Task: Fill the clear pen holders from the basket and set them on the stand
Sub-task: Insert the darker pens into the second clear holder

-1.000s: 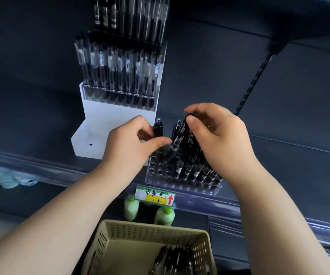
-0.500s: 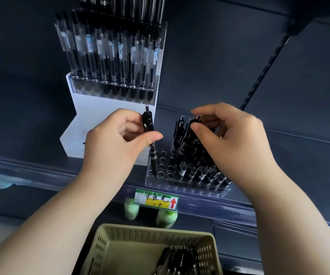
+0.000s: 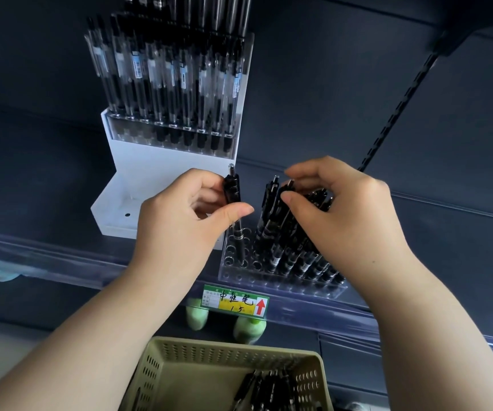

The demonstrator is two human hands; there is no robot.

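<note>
Retail shop, stationery section. A dark display shelf (image 3: 461, 262) is backed by a slotted upright (image 3: 399, 105). A clear ticket rail (image 3: 61, 262) along the shelf's front edge carries a handwritten price label (image 3: 235, 301) with a red arrow. A white stand (image 3: 150, 179) toward the shelf's back shows rows of identical pens (image 3: 165, 75). A clear pen holder (image 3: 269, 280) stands at the front edge, and a stock basket (image 3: 233, 347) is below.

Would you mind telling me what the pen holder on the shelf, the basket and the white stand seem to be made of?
Clear pen holder: probably acrylic or similar hard plastic, glossy; the holes show through its walls. Basket: likely moulded plastic, matte beige, with regular perforations. White stand: seemingly smooth opaque plastic sheet, flat panels with crisp edges.
</note>
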